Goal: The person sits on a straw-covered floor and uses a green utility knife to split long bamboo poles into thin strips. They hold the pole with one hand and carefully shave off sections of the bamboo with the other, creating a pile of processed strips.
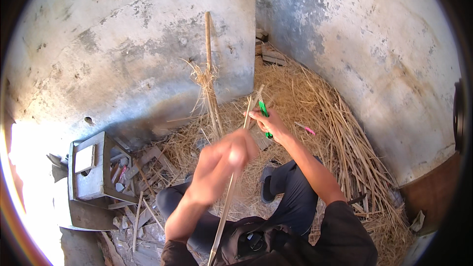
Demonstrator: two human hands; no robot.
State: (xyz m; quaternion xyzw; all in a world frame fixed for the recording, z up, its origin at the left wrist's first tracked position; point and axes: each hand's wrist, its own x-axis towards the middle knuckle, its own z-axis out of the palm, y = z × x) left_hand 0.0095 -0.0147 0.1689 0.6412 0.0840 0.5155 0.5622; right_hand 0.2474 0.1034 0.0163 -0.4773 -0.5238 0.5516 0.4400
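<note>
A long, thin pale strip [224, 215], which looks like split bamboo or cane, runs from my lap up between my hands. My left hand [221, 162], blurred by motion, is closed in a fist around its middle. My right hand [271, 125] grips a green utility knife [264, 109], its blade end pointing up and away from me. The thumb and forefinger of that hand lie against the strip's upper part. Where exactly the blade meets the strip is too small to make out.
A pole [208, 39] with shavings around it leans on the wall. A pink-handled cutter [309, 130] lies on the straw-like shavings [295, 88], right of my right hand. Long split sticks [352, 143] pile along the right wall. A wooden stool [91, 187] lies tipped at left.
</note>
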